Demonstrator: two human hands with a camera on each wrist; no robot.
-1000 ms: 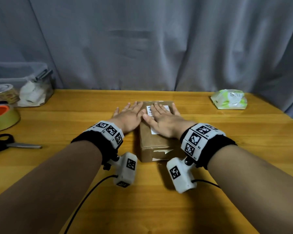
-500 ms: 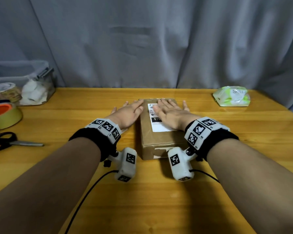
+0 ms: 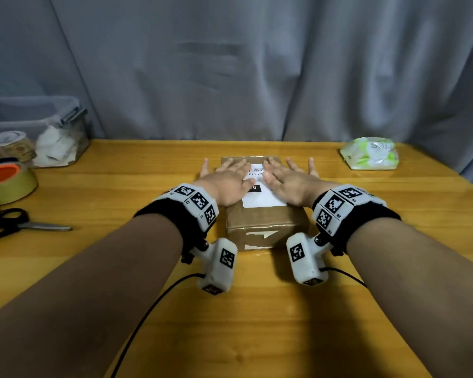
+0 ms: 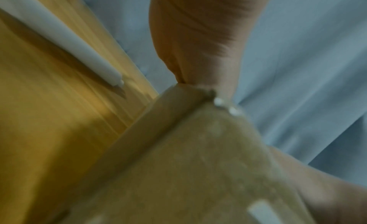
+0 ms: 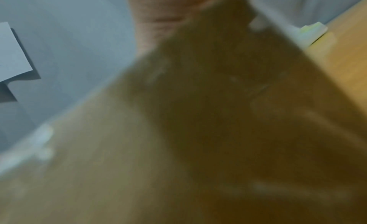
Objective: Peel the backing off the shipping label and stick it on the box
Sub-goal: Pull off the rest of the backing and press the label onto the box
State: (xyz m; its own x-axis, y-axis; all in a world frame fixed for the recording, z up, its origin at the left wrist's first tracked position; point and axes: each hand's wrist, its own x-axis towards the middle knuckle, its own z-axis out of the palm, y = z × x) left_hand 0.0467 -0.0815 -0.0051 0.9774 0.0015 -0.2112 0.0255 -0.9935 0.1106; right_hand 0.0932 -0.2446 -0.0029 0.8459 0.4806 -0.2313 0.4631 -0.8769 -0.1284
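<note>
Cardboard box (image 3: 265, 225), brown and scuffed with torn white tape remnants on its near face, sits mid-table (image 3: 257, 309), long axis running away from the person. White shipping label (image 3: 262, 199) with barcode and black block lies flat on top, lengthwise along the box. Left hand (image 3: 227, 184) and right hand (image 3: 290, 182) rest flat on it, fingers straight and spread, holding nothing.

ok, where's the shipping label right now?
In the head view the shipping label lies flat on top of the box at table centre, between the left hand and right hand resting on it.
</note>
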